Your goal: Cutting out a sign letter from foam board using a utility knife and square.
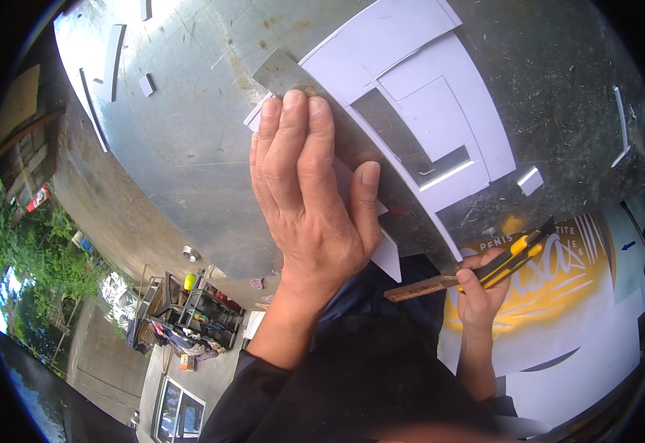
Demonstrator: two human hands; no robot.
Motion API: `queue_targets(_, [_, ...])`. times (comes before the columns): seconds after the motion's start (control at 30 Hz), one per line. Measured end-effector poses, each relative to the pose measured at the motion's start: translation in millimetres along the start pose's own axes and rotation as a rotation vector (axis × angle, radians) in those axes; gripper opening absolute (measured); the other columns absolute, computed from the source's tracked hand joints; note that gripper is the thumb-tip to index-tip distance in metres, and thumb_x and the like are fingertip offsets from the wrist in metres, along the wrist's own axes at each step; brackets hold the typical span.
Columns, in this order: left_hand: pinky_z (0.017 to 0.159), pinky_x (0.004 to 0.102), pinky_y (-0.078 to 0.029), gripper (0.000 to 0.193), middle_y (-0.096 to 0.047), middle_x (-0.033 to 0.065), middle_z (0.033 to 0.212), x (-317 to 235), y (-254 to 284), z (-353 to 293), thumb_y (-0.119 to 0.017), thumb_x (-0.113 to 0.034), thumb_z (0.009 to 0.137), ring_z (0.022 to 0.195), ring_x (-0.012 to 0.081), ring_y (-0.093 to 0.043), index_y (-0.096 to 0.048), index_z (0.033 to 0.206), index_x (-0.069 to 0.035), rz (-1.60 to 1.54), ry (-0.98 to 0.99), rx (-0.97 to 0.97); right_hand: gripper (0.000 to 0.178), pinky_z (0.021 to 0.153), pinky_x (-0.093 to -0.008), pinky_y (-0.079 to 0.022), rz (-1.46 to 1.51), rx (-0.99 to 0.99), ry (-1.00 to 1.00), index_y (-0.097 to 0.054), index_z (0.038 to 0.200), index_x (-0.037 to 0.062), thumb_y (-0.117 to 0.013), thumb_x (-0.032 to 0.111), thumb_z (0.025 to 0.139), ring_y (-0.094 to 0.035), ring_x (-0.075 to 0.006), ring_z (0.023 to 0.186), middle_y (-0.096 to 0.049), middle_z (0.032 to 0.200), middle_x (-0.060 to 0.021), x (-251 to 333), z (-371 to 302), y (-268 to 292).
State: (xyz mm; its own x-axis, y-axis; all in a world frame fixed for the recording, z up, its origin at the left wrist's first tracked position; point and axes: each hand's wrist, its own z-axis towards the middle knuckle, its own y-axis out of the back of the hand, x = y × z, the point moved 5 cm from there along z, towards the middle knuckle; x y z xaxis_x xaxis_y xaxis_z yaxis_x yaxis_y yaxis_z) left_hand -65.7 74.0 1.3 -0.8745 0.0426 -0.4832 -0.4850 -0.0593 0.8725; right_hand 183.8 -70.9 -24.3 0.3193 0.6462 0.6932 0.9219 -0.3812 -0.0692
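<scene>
My left hand (304,177) lies flat with its fingers stretched out and close together, thumb apart. Beneath it is a white board piece (387,258), mostly hidden by the palm; a white edge also shows beside the fingertips. In my right hand (481,295), lower right, is a yellow and black utility knife (516,258). A rusty brown strip (420,287) sticks out leftward from the same grip. Right of my left hand, a large white board (477,111) with cut-out openings and cut lines rests on the grey metal tabletop (197,133).
Narrow white offcuts (114,63) lie at the far left, and a small white offcut (530,181) is at the right. Lower right is a white sheet with yellow printing (558,295). A rack of tools (204,314) stands beyond the table's left side.
</scene>
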Motion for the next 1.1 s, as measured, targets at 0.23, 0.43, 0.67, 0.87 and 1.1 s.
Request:
queue_targets(0.23, [0.121,0.0529,-0.028,0.057,-0.046,0.0244,0.149,1,-1,-1,-0.061,-0.023,0.098,0.145,0.042,-0.038,-0.048,0.145,0.006,0.016,-0.005,-0.019,0.045,0.077,-0.025,-0.048,-0.006,-0.006,-0.006,-0.046,0.107,0.0075,-0.075,-0.01,0.078,-0.061,-0.013,0.077,-0.068,0.085,-0.0112,0,0,0])
queue_targets(0.43, [0.119,0.0528,-0.031,0.059,-0.047,0.0224,0.149,2,-1,-1,-0.064,-0.024,0.096,0.144,0.0418,-0.04,-0.05,0.145,0.006,0.032,-0.01,-0.034,0.039,0.074,-0.0231,-0.045,-0.046,0.014,-0.004,-0.047,0.1,0.0083,-0.076,-0.008,0.078,-0.057,-0.0105,0.075,-0.068,0.082,-0.0093,3,1,-2])
queue_targets(0.67, [0.119,0.053,-0.032,0.059,-0.048,0.0222,0.149,2,-2,-2,-0.064,-0.025,0.096,0.144,0.0418,-0.04,-0.05,0.145,0.006,0.03,-0.007,-0.035,0.039,0.075,-0.0227,-0.044,-0.022,-0.025,-0.011,-0.048,0.099,0.0084,-0.077,-0.007,0.078,-0.055,-0.0094,0.075,-0.067,0.082,-0.0075,3,-1,-4])
queue_targets(0.87, [0.119,0.0526,-0.032,0.059,-0.047,0.022,0.149,3,-1,-1,-0.064,-0.025,0.096,0.144,0.0416,-0.04,-0.05,0.145,0.006,0.031,-0.01,-0.039,0.04,0.077,-0.0232,-0.045,-0.059,0.009,-0.011,-0.048,0.101,0.0085,-0.078,-0.007,0.078,-0.058,-0.0097,0.076,-0.066,0.082,-0.0065,3,-1,0])
queue_targets(1.1, [0.122,0.053,-0.026,0.054,-0.044,0.0275,0.148,-1,-1,3,-0.055,-0.023,0.103,0.145,0.0415,-0.036,-0.046,0.145,0.009,0.019,-0.028,-0.02,0.047,0.076,-0.0239,-0.049,0.002,0.017,0.01,-0.045,0.106,0.0092,-0.077,-0.011,0.078,-0.063,-0.0134,0.077,-0.068,0.084,-0.0123,10,-2,-6])
